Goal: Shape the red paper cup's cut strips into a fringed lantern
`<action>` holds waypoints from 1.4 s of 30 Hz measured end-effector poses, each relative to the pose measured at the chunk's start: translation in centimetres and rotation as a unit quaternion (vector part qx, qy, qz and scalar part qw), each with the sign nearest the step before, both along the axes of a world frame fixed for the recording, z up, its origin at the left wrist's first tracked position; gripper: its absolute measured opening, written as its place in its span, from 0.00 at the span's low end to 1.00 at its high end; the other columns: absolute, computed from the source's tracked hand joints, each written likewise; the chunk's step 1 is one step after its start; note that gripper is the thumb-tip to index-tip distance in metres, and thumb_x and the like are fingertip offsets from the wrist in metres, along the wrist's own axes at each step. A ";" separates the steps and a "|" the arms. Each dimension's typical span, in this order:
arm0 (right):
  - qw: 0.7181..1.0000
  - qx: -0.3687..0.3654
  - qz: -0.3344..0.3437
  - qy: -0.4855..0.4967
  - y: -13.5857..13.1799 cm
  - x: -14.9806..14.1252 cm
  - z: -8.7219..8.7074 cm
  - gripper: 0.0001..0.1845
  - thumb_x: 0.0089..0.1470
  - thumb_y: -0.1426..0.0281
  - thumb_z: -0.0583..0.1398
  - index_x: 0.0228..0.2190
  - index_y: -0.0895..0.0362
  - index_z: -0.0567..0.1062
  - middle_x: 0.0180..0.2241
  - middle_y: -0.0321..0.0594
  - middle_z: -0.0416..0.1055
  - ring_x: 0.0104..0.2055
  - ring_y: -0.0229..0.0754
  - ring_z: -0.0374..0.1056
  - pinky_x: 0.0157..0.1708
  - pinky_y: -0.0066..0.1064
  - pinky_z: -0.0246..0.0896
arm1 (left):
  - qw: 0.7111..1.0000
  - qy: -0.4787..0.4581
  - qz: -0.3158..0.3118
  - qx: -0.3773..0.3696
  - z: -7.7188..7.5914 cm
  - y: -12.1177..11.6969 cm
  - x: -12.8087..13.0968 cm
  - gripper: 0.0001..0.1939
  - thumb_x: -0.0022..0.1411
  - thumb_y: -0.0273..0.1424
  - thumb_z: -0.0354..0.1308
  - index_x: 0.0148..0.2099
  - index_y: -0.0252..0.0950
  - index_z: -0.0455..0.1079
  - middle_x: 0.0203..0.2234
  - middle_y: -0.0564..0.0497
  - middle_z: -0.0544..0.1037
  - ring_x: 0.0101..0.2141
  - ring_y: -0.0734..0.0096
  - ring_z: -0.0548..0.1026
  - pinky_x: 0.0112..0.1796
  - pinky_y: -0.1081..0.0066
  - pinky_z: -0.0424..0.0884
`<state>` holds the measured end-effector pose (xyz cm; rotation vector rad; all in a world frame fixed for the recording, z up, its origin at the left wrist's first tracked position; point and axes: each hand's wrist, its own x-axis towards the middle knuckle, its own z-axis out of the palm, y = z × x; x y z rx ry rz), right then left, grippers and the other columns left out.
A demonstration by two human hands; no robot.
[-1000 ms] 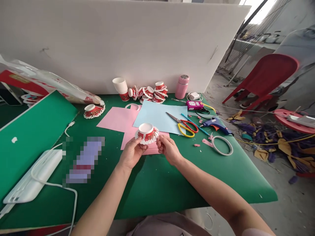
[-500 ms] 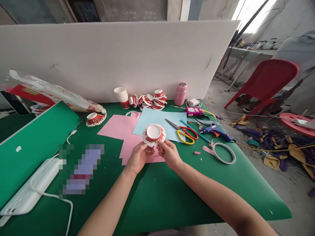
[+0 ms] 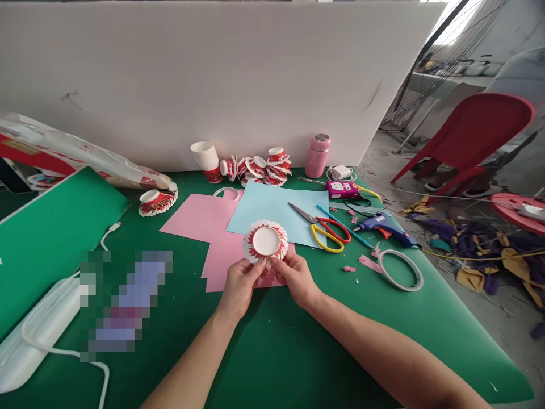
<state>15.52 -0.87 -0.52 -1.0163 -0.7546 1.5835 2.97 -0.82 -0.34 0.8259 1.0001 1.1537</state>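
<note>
Though marks showed on the magenta box (image 3: pixel 342 189), they were too small to read. Left hand (image 3: pixel 239 284) and right hand (image 3: pixel 300 278) pinched the near edge of a fringed paper cup (image 3: pixel 266 241), held over pink paper (image 3: pixel 193 217) and blue paper (image 3: pixel 272 199). Round, smooth white base; pleated red-and-white frill. One second earlier, cup more side-on; base since turned toward the viewer.

The cut cup (image 3: pixel 267 241) looks like paper, smooth at the base, ruffled at the fringe; the pink sheet (image 3: pixel 191 218) and blue sheet (image 3: pixel 268 204) look like matt paper. The scissors (image 3: pixel 314 219) combine smooth metal blades with plastic handles. The flask (image 3: pixel 318 158) has a satin sheen, and the tabletop (image 3: pixel 183 307) looks smooth and faintly glossy.
</note>
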 end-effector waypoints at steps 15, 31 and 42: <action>1.000 0.004 -0.014 0.017 -0.1 -0.1 0.1 0.19 0.36 0.57 0.68 0.22 0.58 0.70 0.14 0.27 0.58 0.16 0.28 0.46 0.16 0.23 0.42 | 1.000 -0.024 -0.007 -0.017 -0.1 -0.5 0.6 0.12 0.48 0.34 0.66 0.35 0.34 0.77 0.28 0.47 0.81 0.32 0.62 0.77 0.37 0.62 0.73; 0.998 0.006 -0.061 0.024 0.2 -0.4 -0.3 0.21 0.34 0.56 0.68 0.20 0.57 0.67 0.12 0.24 0.51 0.15 0.27 0.41 0.16 0.24 0.39 | 0.996 -0.060 0.017 -0.066 0.0 -0.4 0.6 0.10 0.48 0.36 0.65 0.25 0.33 0.74 0.20 0.51 0.76 0.24 0.73 0.72 0.27 0.72 0.70; 0.999 0.025 -0.045 -0.003 0.1 -0.4 -0.5 0.22 0.37 0.55 0.67 0.17 0.57 0.65 0.12 0.25 0.54 0.16 0.27 0.42 0.16 0.24 0.38 | 0.996 -0.054 0.044 -0.062 -0.2 -0.6 0.9 0.10 0.46 0.35 0.68 0.23 0.32 0.75 0.19 0.52 0.76 0.24 0.77 0.72 0.30 0.75 0.70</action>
